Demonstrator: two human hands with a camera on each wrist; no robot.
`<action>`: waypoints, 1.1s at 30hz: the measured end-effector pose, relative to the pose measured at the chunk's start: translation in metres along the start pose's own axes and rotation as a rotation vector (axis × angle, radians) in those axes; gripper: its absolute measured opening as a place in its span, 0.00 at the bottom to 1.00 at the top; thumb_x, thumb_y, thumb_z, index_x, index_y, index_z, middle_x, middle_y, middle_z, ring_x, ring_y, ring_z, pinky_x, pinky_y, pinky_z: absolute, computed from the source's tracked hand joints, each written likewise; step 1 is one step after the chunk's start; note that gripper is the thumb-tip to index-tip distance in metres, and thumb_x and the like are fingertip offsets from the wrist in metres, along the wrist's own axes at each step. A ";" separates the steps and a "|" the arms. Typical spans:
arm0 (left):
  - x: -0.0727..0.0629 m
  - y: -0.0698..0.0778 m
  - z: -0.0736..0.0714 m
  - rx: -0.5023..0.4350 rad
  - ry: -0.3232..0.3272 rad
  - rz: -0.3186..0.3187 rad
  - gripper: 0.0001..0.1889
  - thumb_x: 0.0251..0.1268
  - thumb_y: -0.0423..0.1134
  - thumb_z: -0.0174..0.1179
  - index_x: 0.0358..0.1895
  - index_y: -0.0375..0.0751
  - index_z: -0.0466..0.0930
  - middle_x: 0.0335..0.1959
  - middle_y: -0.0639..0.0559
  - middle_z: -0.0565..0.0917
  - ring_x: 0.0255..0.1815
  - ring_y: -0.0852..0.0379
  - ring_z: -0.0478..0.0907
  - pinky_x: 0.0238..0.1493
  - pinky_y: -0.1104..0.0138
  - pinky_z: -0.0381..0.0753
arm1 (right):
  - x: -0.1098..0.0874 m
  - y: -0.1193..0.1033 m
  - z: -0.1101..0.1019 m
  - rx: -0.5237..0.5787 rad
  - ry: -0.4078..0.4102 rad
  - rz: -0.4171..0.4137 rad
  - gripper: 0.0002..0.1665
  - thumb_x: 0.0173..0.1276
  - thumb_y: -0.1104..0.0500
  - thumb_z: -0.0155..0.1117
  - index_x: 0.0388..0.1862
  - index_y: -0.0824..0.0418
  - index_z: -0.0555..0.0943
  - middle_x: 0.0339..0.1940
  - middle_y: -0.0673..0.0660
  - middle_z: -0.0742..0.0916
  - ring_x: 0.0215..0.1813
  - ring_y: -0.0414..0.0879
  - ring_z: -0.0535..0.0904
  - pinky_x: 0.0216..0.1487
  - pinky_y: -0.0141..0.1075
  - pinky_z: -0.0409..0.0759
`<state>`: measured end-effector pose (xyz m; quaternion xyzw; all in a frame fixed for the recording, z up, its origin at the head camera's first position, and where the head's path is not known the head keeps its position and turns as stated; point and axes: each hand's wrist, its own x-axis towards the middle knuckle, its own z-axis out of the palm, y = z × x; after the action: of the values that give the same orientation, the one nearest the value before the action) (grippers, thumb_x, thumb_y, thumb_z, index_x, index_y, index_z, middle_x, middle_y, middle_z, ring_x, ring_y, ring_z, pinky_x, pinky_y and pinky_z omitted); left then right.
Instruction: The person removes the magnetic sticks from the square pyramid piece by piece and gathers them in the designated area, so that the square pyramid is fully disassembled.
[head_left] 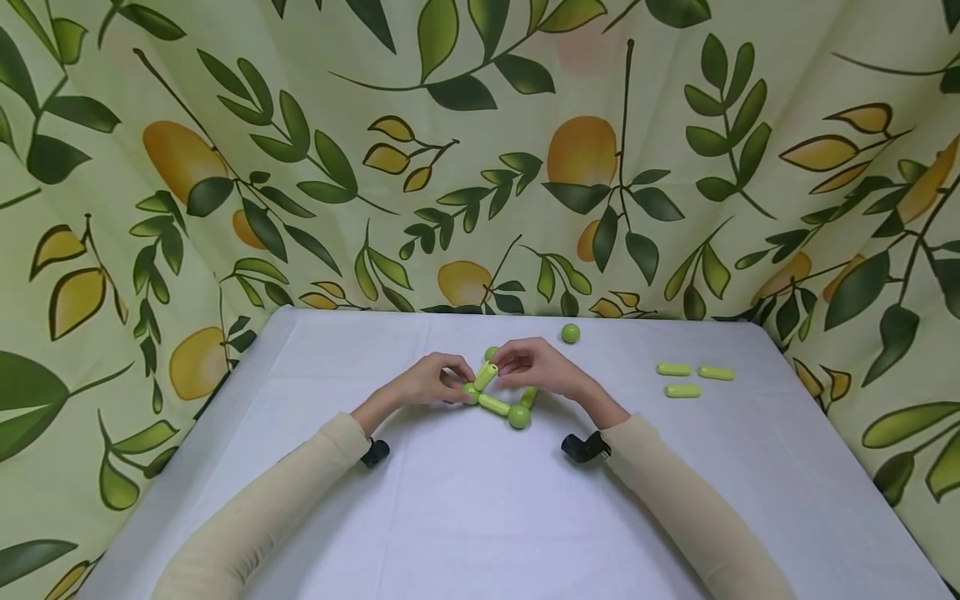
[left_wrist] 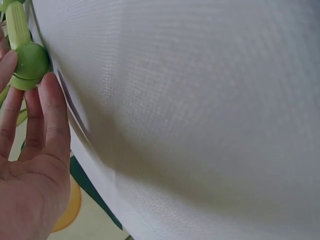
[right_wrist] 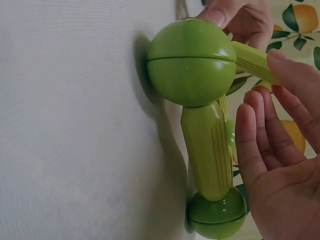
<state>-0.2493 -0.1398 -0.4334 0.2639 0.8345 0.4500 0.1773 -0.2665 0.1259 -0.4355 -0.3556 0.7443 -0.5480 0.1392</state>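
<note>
My left hand (head_left: 433,379) pinches a green ball (left_wrist: 34,62) between thumb and fingertips, at the left corner of a frame of balls and ribbed rods. My right hand (head_left: 542,367) pinches the free end of a light yellow-green rod (head_left: 486,376), which slants upward from that corner. Another rod (head_left: 494,406) joins the held ball to a near green ball (right_wrist: 192,62). From the near ball a third rod (right_wrist: 207,150) leads to a ball (right_wrist: 218,215) farther along. Behind the hands, one more green ball (head_left: 491,354) is partly hidden.
A loose green ball (head_left: 571,333) lies toward the table's back edge. Off to the right lie three separate rods: one rod (head_left: 673,369), a second rod (head_left: 716,373) and a third rod (head_left: 683,391). A leaf-patterned curtain (head_left: 480,208) hangs behind the white-covered table (head_left: 465,517).
</note>
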 end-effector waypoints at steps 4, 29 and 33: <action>0.001 -0.002 0.000 0.007 0.003 0.008 0.12 0.59 0.29 0.74 0.44 0.36 0.84 0.42 0.49 0.83 0.38 0.55 0.81 0.37 0.65 0.84 | 0.002 0.000 0.002 -0.025 0.001 -0.006 0.17 0.63 0.70 0.75 0.51 0.68 0.84 0.43 0.58 0.87 0.45 0.52 0.84 0.51 0.40 0.82; 0.003 0.001 -0.003 -0.009 -0.021 -0.014 0.11 0.59 0.27 0.74 0.43 0.35 0.84 0.42 0.48 0.84 0.39 0.55 0.83 0.39 0.64 0.85 | 0.006 0.006 0.009 0.030 0.013 -0.002 0.14 0.62 0.73 0.74 0.47 0.70 0.85 0.42 0.62 0.88 0.42 0.50 0.84 0.48 0.37 0.83; 0.003 0.000 -0.003 -0.006 -0.026 -0.009 0.11 0.59 0.28 0.74 0.43 0.35 0.85 0.41 0.48 0.84 0.39 0.55 0.84 0.38 0.63 0.85 | 0.006 0.006 0.008 0.010 0.004 0.002 0.13 0.62 0.72 0.74 0.46 0.71 0.85 0.41 0.61 0.88 0.41 0.51 0.84 0.46 0.37 0.83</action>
<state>-0.2532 -0.1393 -0.4319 0.2653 0.8320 0.4482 0.1912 -0.2683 0.1175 -0.4427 -0.3531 0.7422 -0.5522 0.1398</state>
